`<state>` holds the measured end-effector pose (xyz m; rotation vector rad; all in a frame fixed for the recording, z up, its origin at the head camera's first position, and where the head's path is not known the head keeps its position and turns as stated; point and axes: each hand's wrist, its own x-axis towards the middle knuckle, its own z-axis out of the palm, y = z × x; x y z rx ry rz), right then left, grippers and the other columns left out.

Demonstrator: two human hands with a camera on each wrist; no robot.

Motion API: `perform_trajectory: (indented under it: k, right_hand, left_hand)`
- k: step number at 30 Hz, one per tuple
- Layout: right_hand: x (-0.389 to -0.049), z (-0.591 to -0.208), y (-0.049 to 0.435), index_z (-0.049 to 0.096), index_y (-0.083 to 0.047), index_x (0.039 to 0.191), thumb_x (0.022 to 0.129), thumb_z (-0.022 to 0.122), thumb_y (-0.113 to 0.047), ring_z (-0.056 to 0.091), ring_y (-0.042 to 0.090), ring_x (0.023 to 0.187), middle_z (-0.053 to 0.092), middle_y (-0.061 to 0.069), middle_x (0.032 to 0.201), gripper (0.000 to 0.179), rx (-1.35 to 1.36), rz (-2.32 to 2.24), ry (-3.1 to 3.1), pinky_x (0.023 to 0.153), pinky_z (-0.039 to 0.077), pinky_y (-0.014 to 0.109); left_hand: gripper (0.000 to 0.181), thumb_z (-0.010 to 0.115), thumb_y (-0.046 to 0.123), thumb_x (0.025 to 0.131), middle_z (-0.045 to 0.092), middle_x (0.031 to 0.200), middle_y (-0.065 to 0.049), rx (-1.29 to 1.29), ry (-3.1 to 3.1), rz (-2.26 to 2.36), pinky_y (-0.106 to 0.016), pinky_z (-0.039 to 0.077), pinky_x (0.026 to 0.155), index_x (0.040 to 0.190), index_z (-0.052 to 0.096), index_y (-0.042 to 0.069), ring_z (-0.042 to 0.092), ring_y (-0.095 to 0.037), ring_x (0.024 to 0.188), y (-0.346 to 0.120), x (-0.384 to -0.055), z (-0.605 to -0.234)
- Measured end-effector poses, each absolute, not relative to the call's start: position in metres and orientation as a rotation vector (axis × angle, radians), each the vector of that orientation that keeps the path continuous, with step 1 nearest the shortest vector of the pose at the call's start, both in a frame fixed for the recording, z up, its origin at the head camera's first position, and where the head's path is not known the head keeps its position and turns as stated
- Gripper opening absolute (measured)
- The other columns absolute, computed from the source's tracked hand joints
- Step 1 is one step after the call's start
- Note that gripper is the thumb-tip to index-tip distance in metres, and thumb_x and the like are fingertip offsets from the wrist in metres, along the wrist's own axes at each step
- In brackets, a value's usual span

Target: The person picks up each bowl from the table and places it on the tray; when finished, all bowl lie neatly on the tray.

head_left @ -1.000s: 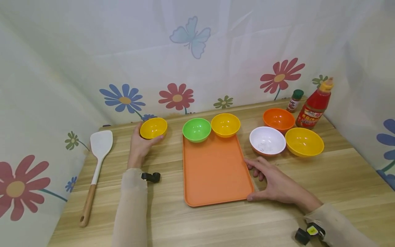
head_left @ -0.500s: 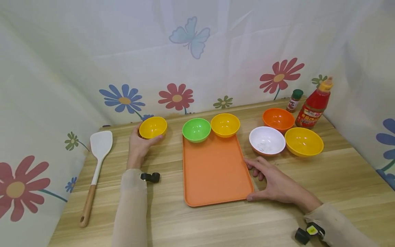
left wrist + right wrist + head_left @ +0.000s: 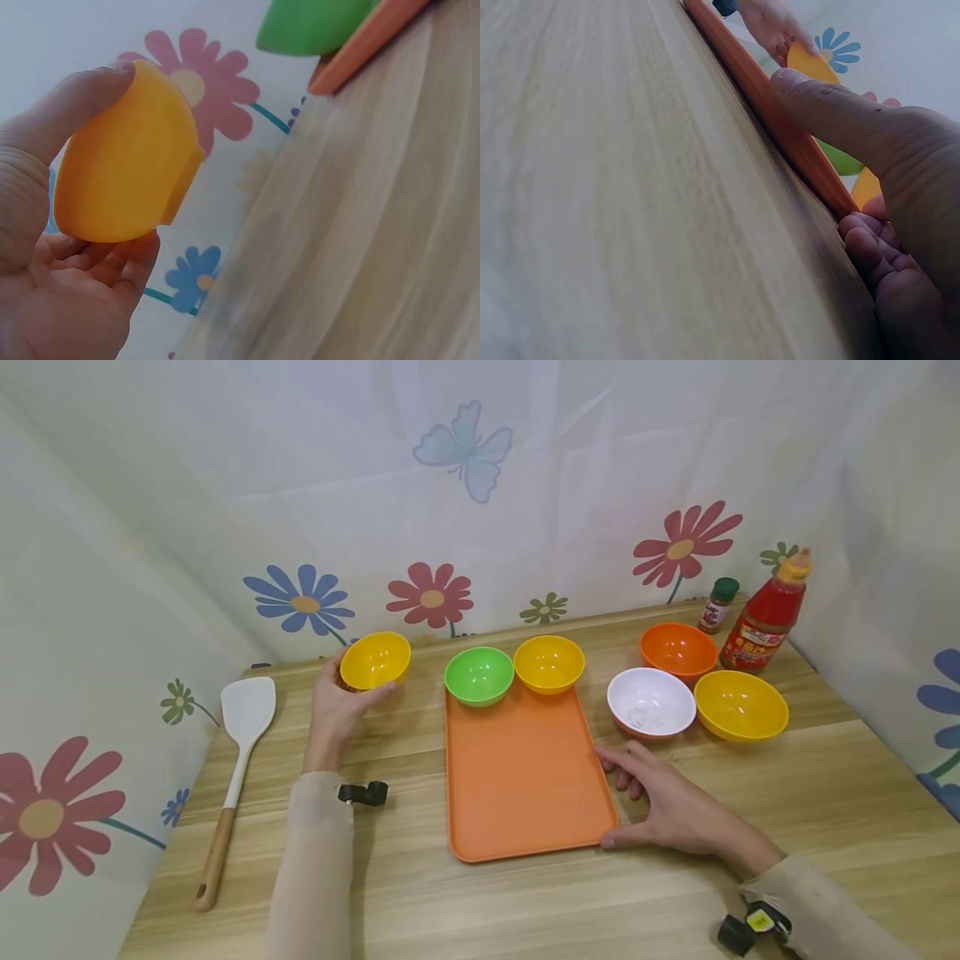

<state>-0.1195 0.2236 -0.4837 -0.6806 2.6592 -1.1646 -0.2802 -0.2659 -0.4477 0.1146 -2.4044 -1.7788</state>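
In the head view my left hand (image 3: pixel 335 717) grips a small yellow bowl (image 3: pixel 377 661) at the back left, thumb on the near side and fingers around the far left side. The left wrist view shows this bowl (image 3: pixel 131 161) held up off the wood surface, its base ring facing the table. My right hand (image 3: pixel 667 802) is at the right edge of an orange tray (image 3: pixel 528 777). Its thumb touches the rim by the near right corner, and its curled fingers hold the edge farther back. A green bowl (image 3: pixel 479 677) and another yellow bowl (image 3: pixel 549 664) sit at the tray's far end.
Right of the tray stand a white bowl (image 3: pixel 651 702), an orange bowl (image 3: pixel 678 650) and a larger yellow bowl (image 3: pixel 741 706). Behind them are a green-capped jar (image 3: pixel 717 605) and a red sauce bottle (image 3: pixel 765 618). A white spatula (image 3: pixel 246 710) with a wooden handle lies far left.
The yellow bowl in my left hand has risen a little and now tilts toward me. My right hand and the tray have stayed put.
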Motion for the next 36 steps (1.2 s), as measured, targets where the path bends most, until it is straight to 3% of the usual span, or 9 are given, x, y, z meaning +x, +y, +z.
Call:
perform_trajectory:
  k: [19,36]
  right_hand:
    - [-0.120,-0.486,0.224,0.049,-0.012,0.167,0.075,0.099,-0.065,0.055,0.011,0.101,0.056,-0.003,0.126,0.118,-0.722,-1.182,2.678,0.084,0.054,0.025]
    - [-0.119,-0.486,0.224,0.049,-0.012,0.167,0.075,0.098,-0.066,0.055,0.011,0.101,0.056,-0.003,0.126,0.117,-0.730,-1.186,2.679,0.084,0.054,0.025]
  left_hand:
    - [0.107,0.102,0.033,0.083,0.052,0.166,0.000,-0.144,-2.453,-1.789,-0.043,0.050,0.124,0.171,0.041,0.024,0.054,-0.026,0.147,-0.232,-0.253,-0.406]
    - [0.107,0.103,0.022,0.080,0.054,0.161,0.000,-0.392,-2.466,-1.796,-0.044,0.055,0.119,0.169,0.043,0.019,0.055,-0.025,0.144,-0.196,-0.233,-0.389]
